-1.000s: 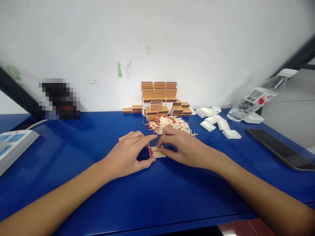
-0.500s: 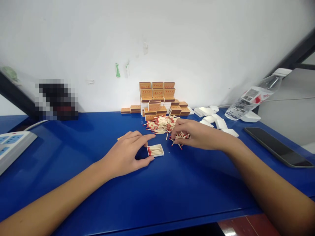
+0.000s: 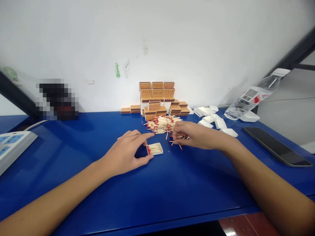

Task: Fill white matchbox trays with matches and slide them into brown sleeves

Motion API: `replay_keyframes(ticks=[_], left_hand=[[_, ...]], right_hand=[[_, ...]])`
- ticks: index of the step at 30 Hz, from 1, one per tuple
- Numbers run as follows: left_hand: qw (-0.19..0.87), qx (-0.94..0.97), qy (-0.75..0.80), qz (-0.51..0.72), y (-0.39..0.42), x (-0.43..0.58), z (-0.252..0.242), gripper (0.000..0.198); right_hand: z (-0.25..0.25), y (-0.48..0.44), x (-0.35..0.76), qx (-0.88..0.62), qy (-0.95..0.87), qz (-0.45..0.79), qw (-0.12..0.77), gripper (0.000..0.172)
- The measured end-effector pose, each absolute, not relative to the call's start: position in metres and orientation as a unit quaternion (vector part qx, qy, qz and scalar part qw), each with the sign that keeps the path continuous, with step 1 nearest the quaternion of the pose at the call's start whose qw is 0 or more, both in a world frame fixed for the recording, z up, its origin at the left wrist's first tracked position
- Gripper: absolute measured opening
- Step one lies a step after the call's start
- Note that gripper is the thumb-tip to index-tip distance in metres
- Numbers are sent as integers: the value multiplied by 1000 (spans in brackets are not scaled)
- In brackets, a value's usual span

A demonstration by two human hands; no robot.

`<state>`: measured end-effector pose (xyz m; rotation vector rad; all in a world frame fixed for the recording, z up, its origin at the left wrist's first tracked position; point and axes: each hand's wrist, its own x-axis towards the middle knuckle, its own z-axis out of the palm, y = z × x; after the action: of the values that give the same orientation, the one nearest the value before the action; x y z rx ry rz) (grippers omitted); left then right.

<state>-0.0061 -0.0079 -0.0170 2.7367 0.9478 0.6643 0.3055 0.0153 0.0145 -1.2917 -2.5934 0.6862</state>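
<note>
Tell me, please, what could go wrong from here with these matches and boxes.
The tray is open, so a nudge from the left grip might spill its matches.
Loose matches by the right grip point different ways, so they could be gathered with heads misaligned.
The boxes are stacked behind the pile; a bump might topple some.

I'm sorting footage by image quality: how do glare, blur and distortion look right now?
Head view throughout: soft reflections on the blue table, no harsh glare there; pixelation masks the dark object at left; the bottle leans at right, probably wide-angle stretch; the matches in the white tray look fairly sharp.
</note>
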Motion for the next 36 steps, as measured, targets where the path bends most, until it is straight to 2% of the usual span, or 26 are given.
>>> replay_keyframes(ticks=[5, 20, 25, 28, 32, 36], left_hand=[[85, 917, 317, 226, -8, -7, -17, 58], [85, 919, 314, 221, -8, -6, -16, 58], [82, 918, 318, 223, -8, -5, -17, 60], [82, 918, 314, 228, -9, -5, -16, 60], [82, 920, 308, 230, -10, -5, -16, 57], [79, 920, 304, 234, -10, -5, -16, 57]], right_hand=[[8, 16, 306, -433, -866, 239, 76, 23], [7, 16, 299, -400, -884, 223, 88, 17], [14, 1, 280, -402, -880, 205, 149, 22], [12, -13, 259, -391, -879, 201, 183, 19], [3, -19, 244, -390, -885, 192, 168, 13], [1, -13, 250, -386, -884, 176, 195, 6]])
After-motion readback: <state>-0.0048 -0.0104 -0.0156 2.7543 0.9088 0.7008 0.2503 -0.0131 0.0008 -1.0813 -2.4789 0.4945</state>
